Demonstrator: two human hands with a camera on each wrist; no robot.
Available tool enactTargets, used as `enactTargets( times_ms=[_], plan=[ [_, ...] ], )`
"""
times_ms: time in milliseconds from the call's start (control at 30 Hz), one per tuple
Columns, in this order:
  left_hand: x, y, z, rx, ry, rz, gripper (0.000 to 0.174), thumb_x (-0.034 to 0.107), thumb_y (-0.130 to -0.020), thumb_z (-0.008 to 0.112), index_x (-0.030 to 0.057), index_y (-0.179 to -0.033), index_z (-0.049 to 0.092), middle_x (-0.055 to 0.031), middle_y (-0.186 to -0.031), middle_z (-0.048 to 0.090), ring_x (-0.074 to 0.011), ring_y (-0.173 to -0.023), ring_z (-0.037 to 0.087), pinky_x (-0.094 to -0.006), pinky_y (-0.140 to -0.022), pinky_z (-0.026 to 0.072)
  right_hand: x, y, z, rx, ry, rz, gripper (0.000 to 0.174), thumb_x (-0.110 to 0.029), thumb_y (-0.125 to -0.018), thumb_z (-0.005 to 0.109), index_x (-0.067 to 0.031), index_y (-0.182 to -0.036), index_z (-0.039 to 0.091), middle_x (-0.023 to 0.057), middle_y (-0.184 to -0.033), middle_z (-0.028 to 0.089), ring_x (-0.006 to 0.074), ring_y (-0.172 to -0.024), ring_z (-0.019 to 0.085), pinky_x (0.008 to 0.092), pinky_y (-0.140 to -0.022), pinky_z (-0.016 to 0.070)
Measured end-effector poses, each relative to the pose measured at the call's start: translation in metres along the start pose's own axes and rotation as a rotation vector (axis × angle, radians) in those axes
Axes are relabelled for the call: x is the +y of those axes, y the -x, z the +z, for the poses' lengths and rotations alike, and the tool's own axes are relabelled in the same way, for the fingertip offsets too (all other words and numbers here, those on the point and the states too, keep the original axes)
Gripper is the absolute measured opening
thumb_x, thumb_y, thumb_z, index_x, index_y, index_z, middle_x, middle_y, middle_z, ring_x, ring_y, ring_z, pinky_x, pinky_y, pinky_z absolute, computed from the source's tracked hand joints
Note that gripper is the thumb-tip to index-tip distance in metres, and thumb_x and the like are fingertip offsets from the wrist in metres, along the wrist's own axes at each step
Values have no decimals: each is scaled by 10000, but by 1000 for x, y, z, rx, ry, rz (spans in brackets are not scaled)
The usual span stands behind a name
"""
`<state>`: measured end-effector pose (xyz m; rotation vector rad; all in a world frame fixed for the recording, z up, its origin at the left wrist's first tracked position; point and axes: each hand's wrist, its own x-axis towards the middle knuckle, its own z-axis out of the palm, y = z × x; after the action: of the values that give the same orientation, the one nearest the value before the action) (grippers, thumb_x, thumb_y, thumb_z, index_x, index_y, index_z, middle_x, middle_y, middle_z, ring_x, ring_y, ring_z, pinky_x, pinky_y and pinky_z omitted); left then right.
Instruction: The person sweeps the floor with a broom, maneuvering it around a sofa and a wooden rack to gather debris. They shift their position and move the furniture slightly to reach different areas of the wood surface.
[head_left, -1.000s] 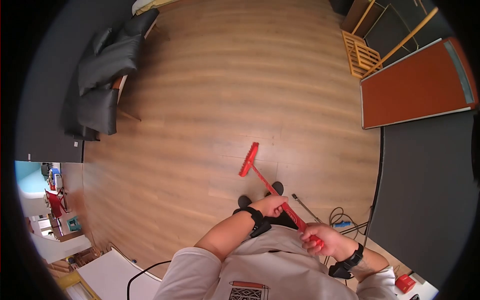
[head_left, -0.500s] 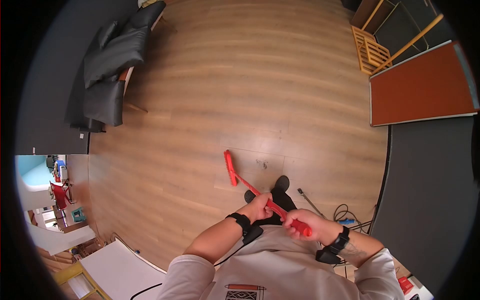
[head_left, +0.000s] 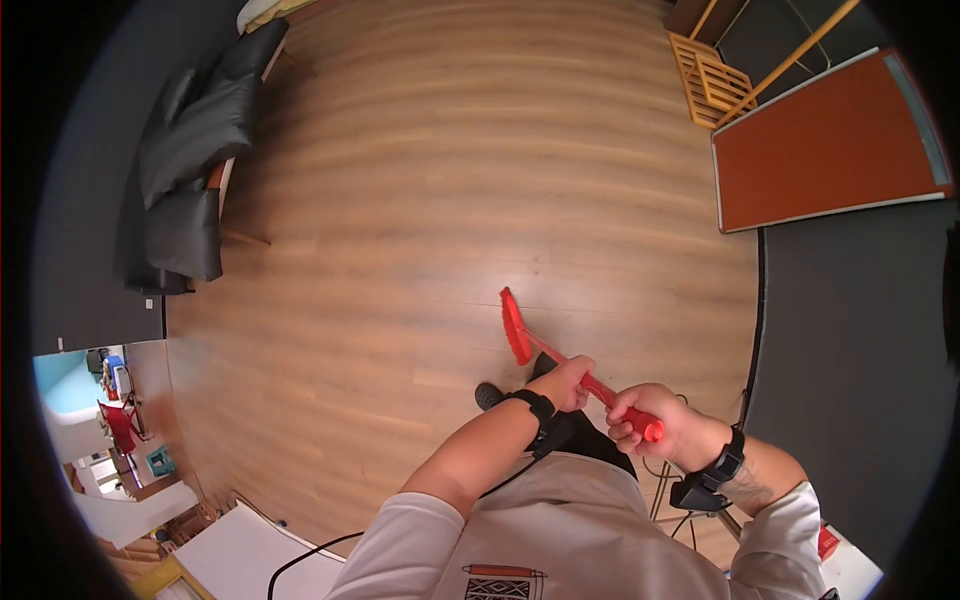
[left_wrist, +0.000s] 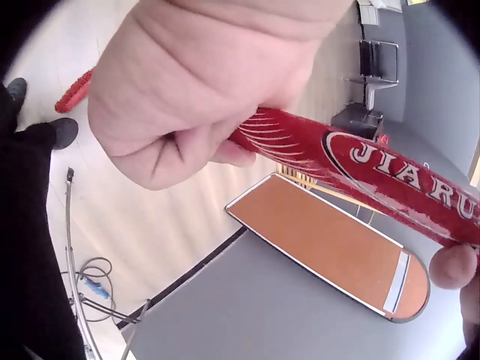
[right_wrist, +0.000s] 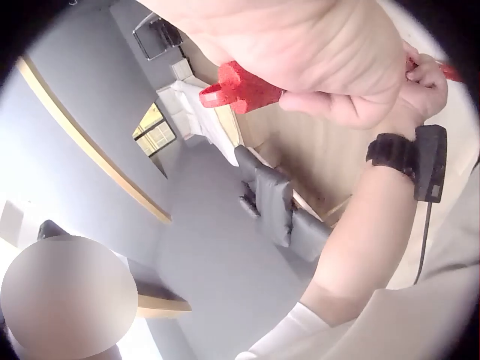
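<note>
Both hands grip the red handle (left_wrist: 330, 154) of a broom, which slants across in front of the body. In the head view my left hand (head_left: 567, 384) curls round the handle lower down, nearer the brush end. My right hand (head_left: 648, 418) holds the upper part, with the red handle tip (right_wrist: 240, 88) poking out past it. The red broom head (head_left: 515, 326) with its bristles is over the wood floor just in front of the shoes. White "JIARU" lettering shows on the handle between the hands in the left wrist view.
A dark sofa (head_left: 195, 150) stands at the left wall. At the right, an orange-topped board (head_left: 825, 145) leans by a wooden slatted rack (head_left: 712, 85). Near the right foot lie a cable with a blue plug (left_wrist: 96, 288) and a metal rod (left_wrist: 69, 225). A white table (head_left: 255, 550) is at lower left.
The broom head swung left, then came back right, both hands still on the handle. Dark specks seen on the floor half a second ago do not show now.
</note>
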<state>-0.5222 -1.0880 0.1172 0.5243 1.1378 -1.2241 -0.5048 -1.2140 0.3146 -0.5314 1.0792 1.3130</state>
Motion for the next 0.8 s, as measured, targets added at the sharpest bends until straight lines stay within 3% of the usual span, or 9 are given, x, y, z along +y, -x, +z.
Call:
enactTargets(
  times_ms=[67, 200, 300, 400, 500, 700, 733, 800],
  plan=[
    [2, -2, 12, -59, -25, 29, 150, 134, -641, 513, 147, -589, 373, 22, -510, 365, -86, -372, 292, -204, -373, 217, -4, 14, 2, 78, -6, -46, 166, 35, -694, 468, -87, -691, 355, 33, -575, 368, 137, -461, 391, 242, -379, 304],
    [-2, -1, 34, -88, 31, 70, 175, 129, -646, 530, 154, -583, 368, 23, -513, 346, -84, -393, 284, -199, -365, 214, -7, 33, -7, 46, -42, -79, 173, 37, -690, 473, -87, -699, 352, 37, -579, 372, 139, -456, 397, 249, -371, 304],
    [-12, 13, 36, -149, -4, -3, 163, 95, -654, 518, 154, -588, 381, 30, -503, 345, -79, -390, 288, -203, -351, 229, 5, 48, -14, 65, 110, -54, 198, 12, -680, 504, -65, -797, 365, 72, -616, 422, 176, -469, 461, 282, -356, 337],
    [-24, 54, 41, -208, 18, 115, 155, 102, -672, 518, 139, -589, 393, 22, -484, 357, -83, -382, 313, -208, -361, 243, 19, 74, 8, 112, 284, -134, 214, 7, -669, 520, -46, -813, 370, 84, -618, 436, 189, -483, 479, 301, -358, 361],
    [-19, 73, 34, -189, 106, 188, 163, 113, -685, 525, 130, -586, 397, 14, -476, 360, -92, -382, 317, -214, -364, 248, 16, 69, 12, 39, 259, -129, 212, 8, -658, 518, -38, -806, 373, 84, -616, 441, 185, -483, 474, 302, -377, 384],
    [33, 56, -21, 88, 148, 280, 156, 116, -683, 520, 112, -601, 387, -12, -456, 350, -123, -323, 306, -245, -312, 239, -13, -12, 9, -290, 111, -69, 121, -4, -652, 504, -38, -744, 433, 57, -593, 427, 127, -473, 429, 242, -392, 339],
    [41, 55, -26, 94, 152, 275, 156, 116, -683, 520, 112, -601, 387, -12, -456, 350, -123, -323, 306, -245, -312, 239, -14, -25, 13, -356, -50, -66, 129, 6, -657, 500, -29, -768, 446, 47, -601, 419, 112, -477, 412, 224, -395, 324],
    [64, 49, -36, 382, 146, 547, 146, 143, -664, 522, 129, -588, 398, -8, -480, 362, -148, -383, 344, -267, -360, 270, -17, -51, 16, -415, -220, -63, 142, 16, -661, 497, -20, -793, 459, 37, -609, 411, 97, -481, 395, 206, -399, 309]
  ],
)
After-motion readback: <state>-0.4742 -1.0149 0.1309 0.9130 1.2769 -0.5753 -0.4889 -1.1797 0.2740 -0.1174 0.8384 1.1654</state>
